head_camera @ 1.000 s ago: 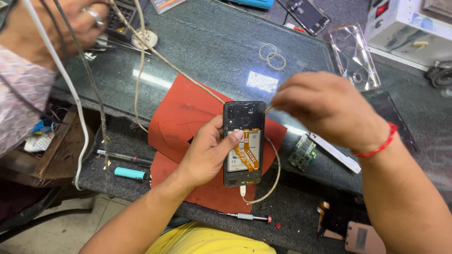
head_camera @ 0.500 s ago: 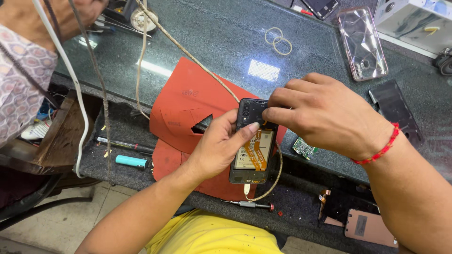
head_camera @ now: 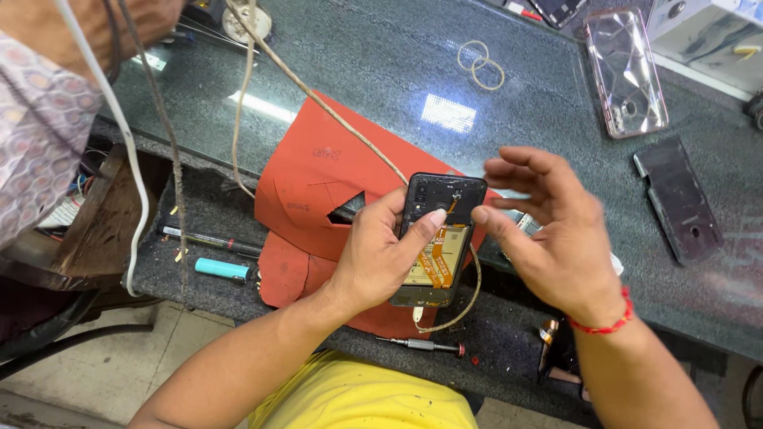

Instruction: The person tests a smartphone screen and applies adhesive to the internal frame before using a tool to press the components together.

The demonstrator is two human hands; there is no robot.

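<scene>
Teal lighter-shaped tool (head_camera: 223,269) and black pen (head_camera: 208,239) lie at 9 o'clock on the bench (head_camera: 381,56). Red mat (head_camera: 310,191) sits centre. Left hand (head_camera: 380,254) is closed around the opened phone (head_camera: 439,238), held upright over the mat, thumb pressed on its orange flex cables. Right hand (head_camera: 548,230) hovers at 3 o'clock of the phone, fingers spread, holding nothing, index tip just beside the phone's edge. Small screwdriver (head_camera: 421,345) at 6 o'clock. Clear phone case (head_camera: 625,71) at 1 o'clock, dark back cover (head_camera: 677,199) further right.

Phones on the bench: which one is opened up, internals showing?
The black phone gripped in the left hand, orange flex cables exposed. The dark phone at right and the clear case lie flat, untouched.
</scene>
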